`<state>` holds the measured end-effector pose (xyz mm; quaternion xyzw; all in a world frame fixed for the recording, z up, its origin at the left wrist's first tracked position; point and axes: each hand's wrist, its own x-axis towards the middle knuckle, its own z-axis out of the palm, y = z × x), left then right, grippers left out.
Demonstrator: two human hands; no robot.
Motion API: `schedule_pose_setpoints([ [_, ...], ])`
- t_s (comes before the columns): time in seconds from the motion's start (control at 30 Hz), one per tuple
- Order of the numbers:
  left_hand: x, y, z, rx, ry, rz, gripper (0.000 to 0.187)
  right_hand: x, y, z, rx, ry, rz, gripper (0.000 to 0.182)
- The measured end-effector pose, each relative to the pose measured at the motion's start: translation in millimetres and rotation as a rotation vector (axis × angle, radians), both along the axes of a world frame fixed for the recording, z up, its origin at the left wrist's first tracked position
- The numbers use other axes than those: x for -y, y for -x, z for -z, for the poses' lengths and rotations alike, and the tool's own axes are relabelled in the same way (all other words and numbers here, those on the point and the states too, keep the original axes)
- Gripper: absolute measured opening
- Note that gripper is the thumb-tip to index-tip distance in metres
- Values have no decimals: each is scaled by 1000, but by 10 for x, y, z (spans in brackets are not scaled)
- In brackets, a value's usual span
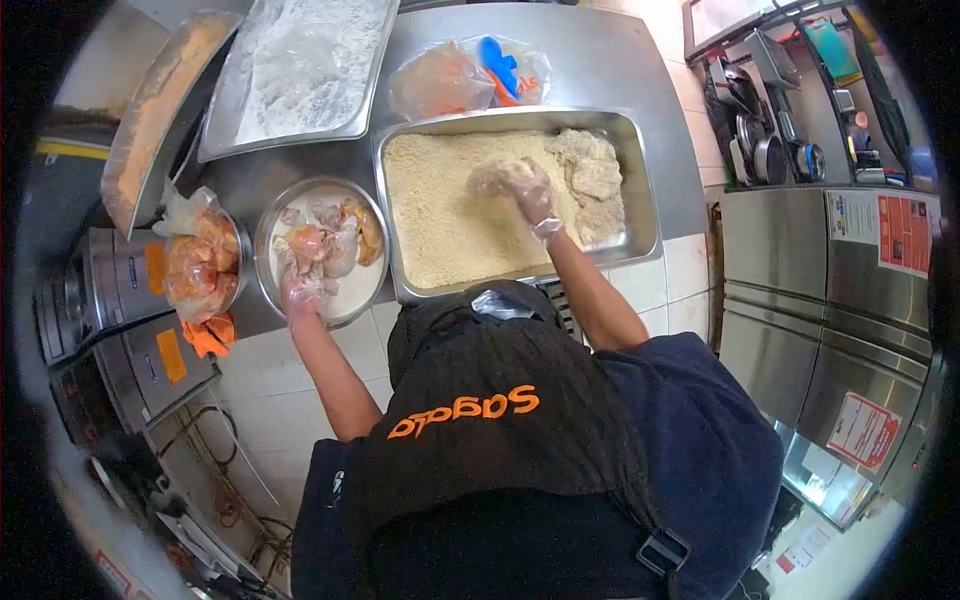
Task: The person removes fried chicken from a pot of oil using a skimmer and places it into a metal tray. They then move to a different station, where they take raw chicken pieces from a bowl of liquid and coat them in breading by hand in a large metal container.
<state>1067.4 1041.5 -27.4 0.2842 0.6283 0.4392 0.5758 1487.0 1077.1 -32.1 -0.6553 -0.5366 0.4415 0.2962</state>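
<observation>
A clear plastic glove covers my left hand (305,292), which reaches into a round metal bowl (262,250). Its fingers close around raw chicken (310,243) at the near side of the bowl, among other pieces in a white liquid. My right hand (528,190), also gloved, is over a deep rectangular steel tray (650,225) of pale yellow breadcrumbs (440,220). Motion and crumbs blur its fingers, so what they hold cannot be made out. Crumb-covered pieces (588,172) are heaped at the tray's right end.
A tray of white flour (310,75) stands at the back left, beside a long tray of orange-tan powder (170,105). Left of the bowl, a plastic bag of orange-coated pieces (200,265) sits in a container. Plastic bags (440,80) and a blue object (496,62) lie behind the crumb tray.
</observation>
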Motion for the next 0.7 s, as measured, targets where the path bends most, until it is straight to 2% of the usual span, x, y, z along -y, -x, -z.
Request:
schedule_pose_setpoints([
  [0.03,-4,-35,-43,-3,-4,-8,46,28,-41,542,-591,-153,81,54],
  [0.07,-29,-96,-97,211,26,-186,38,36,-49,833,-1185,-303,166,52],
  [0.1,-55,-141,-134,425,55,-358,31,9,103,533,-811,-45,450,44],
  [0.13,-53,-164,-129,420,52,-352,31,-11,118,455,-817,-49,455,44],
  [0.2,-58,-241,-171,-58,-31,-179,29,-37,113,444,-1307,212,420,42],
  [0.23,-109,-270,-253,-64,-35,-167,29,-48,93,501,-1317,203,428,42],
  [0.3,-53,-360,-464,-127,4,-114,32,1,-16,606,-755,192,289,45],
  [0.33,-5,-444,-577,-157,28,-85,33,36,-135,536,-759,193,307,45],
  [0.4,74,-513,-787,-210,74,-24,36,102,-515,325,-666,220,108,49],
  [0.43,93,-471,-878,-234,98,7,38,166,-697,255,-773,316,126,59],
  [0.47,52,-521,-950,-256,123,38,39,252,-956,220,-770,319,146,59],
  [0.5,28,-642,-1035,-278,144,66,41,322,-1243,190,-716,201,-58,41],
  [0.53,1,-611,-1019,-275,144,77,41,331,-1418,98,-655,80,-265,35],
  [0.57,-21,-581,-1007,-272,125,69,40,297,-1554,21,-652,78,-257,35],
  [0.63,-56,-525,-988,-269,91,51,37,221,-1715,-234,601,393,-611,32],
  [0.67,-69,-498,-981,-269,76,40,36,215,-1781,-239,599,398,-608,32],
  [0.7,-80,-472,-976,-269,60,28,35,202,-1832,-249,759,349,-683,33],
])
